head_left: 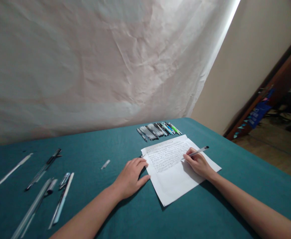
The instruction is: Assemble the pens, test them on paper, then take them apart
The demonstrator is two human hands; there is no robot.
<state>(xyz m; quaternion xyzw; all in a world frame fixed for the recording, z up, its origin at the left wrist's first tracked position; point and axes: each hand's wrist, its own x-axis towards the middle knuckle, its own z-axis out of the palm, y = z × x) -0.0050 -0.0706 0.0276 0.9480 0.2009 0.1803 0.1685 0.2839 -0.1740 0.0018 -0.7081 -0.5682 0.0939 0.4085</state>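
Note:
A white sheet of paper (pixel 175 176) lies on the teal tablecloth (pixel 98 149), its upper half covered in handwriting. My right hand (pixel 197 163) is closed around a white pen (pixel 199 151), whose tip rests on the right end of the written lines. My left hand (pixel 132 176) lies on the cloth at the sheet's left edge, fingers curled loosely and thumb out, touching the paper and holding nothing.
A neat row of several pens (pixel 157 130) lies just beyond the sheet. Loose pens and pen parts (pixel 44 169) are scattered on the left, with a small cap (pixel 105 164) nearer the middle. A creased white backdrop (pixel 98 66) hangs behind. Right: a doorway (pixel 272 99).

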